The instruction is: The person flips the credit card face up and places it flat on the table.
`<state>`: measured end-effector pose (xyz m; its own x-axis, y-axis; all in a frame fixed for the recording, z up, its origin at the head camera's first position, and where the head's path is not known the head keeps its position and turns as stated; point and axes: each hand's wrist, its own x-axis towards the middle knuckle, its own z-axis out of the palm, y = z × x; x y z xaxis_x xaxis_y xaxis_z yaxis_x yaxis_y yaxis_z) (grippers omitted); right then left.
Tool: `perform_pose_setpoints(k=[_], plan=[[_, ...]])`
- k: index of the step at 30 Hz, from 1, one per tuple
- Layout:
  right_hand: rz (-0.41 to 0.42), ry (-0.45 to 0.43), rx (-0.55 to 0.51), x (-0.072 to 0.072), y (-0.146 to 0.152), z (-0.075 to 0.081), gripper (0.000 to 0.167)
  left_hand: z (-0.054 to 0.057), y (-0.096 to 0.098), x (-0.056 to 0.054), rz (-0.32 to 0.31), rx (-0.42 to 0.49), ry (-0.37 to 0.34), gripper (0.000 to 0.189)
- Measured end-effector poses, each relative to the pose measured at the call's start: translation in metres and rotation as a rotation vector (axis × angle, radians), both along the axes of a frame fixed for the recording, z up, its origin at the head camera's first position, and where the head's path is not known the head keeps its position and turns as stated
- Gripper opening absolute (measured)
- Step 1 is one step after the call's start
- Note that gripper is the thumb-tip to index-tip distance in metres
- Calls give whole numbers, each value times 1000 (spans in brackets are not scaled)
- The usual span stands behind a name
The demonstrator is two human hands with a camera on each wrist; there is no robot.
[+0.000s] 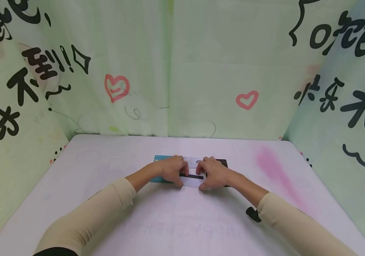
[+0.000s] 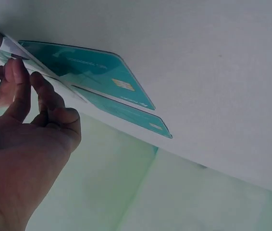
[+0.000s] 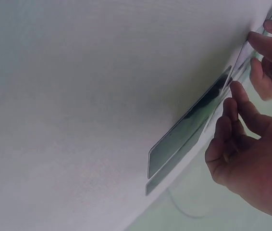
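Note:
A white card with a black stripe lies in the middle of a short row of cards on the table. My left hand pinches its left part between thumb and fingers, and my right hand does the same at its right. Another pale printed card shows just behind, partly covered by the fingers. Teal cards with gold chips stick out past the left hand. Beyond the right hand are dark cards, whose faces reflect the light. Both hands hide much of the cards.
The cards rest on a pale table with a faint pink smear at the right. Light green curtains with black writing and red hearts enclose its back and sides. A small black object is beside the right sleeve.

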<state>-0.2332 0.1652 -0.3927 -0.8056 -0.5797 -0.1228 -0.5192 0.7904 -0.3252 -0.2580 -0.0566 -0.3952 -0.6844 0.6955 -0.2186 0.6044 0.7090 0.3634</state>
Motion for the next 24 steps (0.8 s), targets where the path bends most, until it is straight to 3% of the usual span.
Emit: perform_pose_setpoints(k=[6,18,24], plan=[[-8,-9,8,-3,-1,1,38,2,2,3,17,-13,83,44],[-6,53,21,-1,-2,-4,34,3,-2,8,15,-19,80,43],[17,66,6,1,0,0,36,2,-2,8,49,-2,48,44]])
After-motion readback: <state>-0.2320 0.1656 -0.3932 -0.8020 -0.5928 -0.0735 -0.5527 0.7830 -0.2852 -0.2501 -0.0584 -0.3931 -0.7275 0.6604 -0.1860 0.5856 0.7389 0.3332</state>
